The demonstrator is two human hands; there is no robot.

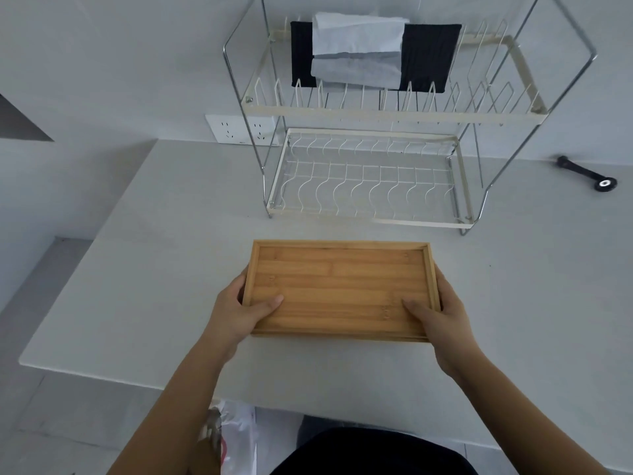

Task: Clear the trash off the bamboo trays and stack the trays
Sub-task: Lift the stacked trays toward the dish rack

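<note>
Nearest, both hands hold the rectangular bamboo tray (339,289) by its short ends on the pale grey worktop (137,269). The left hand (239,311) has its grip pinching the left rim, thumb inside; the right hand (442,320) pinches the right rim likewise. Beyond stands a two-tier wire dish rack (370,180).
</note>
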